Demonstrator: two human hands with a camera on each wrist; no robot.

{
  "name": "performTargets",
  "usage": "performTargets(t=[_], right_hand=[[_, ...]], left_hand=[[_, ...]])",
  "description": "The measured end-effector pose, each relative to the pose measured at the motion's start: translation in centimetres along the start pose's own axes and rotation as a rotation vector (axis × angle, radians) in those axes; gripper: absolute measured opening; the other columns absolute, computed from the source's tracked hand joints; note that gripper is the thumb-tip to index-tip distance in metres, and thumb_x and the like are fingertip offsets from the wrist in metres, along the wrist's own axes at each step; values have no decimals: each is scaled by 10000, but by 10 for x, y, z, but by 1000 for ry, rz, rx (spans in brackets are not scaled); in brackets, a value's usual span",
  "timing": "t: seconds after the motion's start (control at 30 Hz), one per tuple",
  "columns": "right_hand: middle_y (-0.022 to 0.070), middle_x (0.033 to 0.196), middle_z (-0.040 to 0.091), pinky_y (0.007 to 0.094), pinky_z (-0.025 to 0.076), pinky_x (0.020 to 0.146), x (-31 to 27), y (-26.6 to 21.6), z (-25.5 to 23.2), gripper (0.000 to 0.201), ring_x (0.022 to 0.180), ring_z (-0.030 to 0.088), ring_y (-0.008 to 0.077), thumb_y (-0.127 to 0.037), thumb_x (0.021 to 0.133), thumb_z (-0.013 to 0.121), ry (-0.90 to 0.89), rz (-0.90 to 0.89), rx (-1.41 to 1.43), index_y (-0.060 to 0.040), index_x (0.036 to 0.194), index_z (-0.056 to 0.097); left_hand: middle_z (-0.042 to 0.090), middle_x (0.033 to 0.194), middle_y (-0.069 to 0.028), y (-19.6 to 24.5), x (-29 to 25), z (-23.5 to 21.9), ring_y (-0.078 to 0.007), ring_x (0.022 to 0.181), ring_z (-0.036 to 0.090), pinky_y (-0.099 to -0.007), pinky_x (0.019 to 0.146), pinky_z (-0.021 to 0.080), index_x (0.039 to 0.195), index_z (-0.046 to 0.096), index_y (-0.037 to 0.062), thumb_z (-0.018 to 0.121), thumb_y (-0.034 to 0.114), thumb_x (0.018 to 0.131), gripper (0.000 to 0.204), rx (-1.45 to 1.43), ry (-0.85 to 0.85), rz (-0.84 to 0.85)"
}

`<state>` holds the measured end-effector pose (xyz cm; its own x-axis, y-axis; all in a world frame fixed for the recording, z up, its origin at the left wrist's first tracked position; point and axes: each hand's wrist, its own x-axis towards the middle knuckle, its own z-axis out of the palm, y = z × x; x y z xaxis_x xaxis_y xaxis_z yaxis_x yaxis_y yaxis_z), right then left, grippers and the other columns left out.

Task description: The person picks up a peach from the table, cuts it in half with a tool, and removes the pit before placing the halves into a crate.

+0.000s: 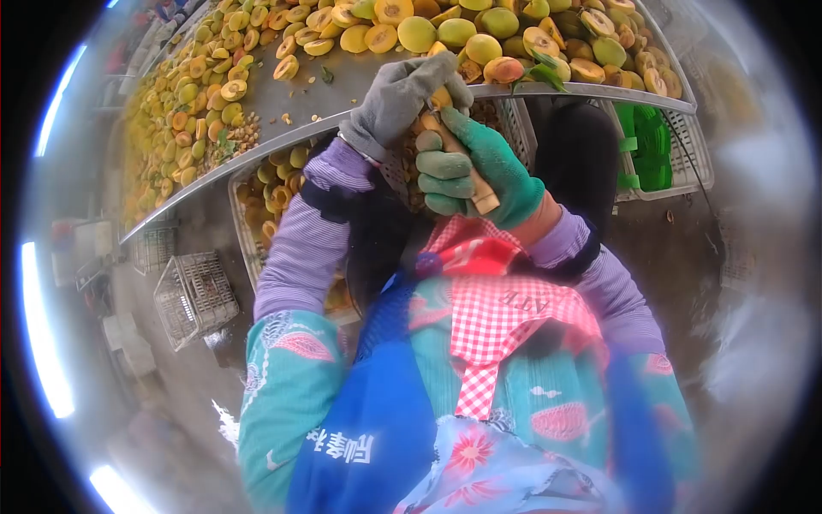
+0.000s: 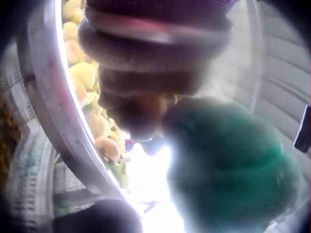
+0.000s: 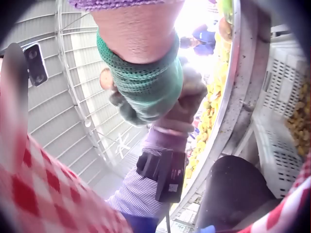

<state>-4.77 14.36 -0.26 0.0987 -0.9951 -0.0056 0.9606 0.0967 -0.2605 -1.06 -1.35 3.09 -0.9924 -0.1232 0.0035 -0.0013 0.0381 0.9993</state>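
In the head view my left hand (image 1: 398, 101), in a grey glove, pinches an orange-yellow stone fruit (image 1: 441, 98) just over the table's near edge. My right hand (image 1: 488, 167), gloved in green, has its fingers curled round a tool's wooden handle (image 1: 484, 199). The far end of that tool is hidden at the fruit, between the two hands. The left wrist view shows the grey glove (image 2: 146, 73) close against the green glove (image 2: 228, 160), both blurred. In the right wrist view, the green glove (image 3: 141, 87) partly covers the grey one (image 3: 192, 94).
Whole and halved yellow-green fruits (image 1: 484, 49) cover much of the metal-edged table (image 1: 295, 96). A crate of fruit (image 1: 242, 214) stands below it at left, a basket (image 1: 197, 295) on the floor. At right, a white crate (image 1: 681, 171) holds green baskets (image 1: 646, 146).
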Motion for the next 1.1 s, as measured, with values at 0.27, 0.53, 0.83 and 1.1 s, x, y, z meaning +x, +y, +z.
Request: performTargets(t=[0.27, 0.53, 0.83, 1.1], right_hand=[[-78, 566, 396, 284, 328, 479, 15, 17, 13, 418, 444, 376, 102, -522, 1020, 345, -192, -58, 183, -174, 890, 537], [-75, 553, 388, 283, 322, 469, 3, 27, 36, 418, 435, 368, 107, -537, 1015, 352, 214, -96, -276, -174, 900, 525], [-65, 552, 401, 280, 321, 459, 12, 18, 22, 380, 416, 367, 95, -488, 1034, 335, -299, -36, 226, -153, 931, 479], [-35, 636, 413, 297, 329, 560, -39, -2, -75, 368, 554, 395, 110, -387, 1049, 347, 201, -135, 283, -90, 919, 519]], left_hand=[[665, 791, -109, 26, -4, -7, -193, 726, 630, -310, 720, 518, 859, 671, -12, 460, 419, 1007, 501, -81, -45, -33], [658, 789, -147, 21, -19, 2, -220, 704, 633, -330, 689, 527, 840, 660, -35, 426, 393, 1018, 520, -196, -18, 42], [682, 907, -124, -7, -24, 23, -254, 768, 670, -341, 673, 559, 1025, 621, 3, 449, 412, 997, 444, -411, 414, 200], [694, 846, -105, -89, -172, -103, -264, 845, 674, -340, 745, 517, 939, 668, 43, 503, 367, 975, 365, 632, 1156, -461]])
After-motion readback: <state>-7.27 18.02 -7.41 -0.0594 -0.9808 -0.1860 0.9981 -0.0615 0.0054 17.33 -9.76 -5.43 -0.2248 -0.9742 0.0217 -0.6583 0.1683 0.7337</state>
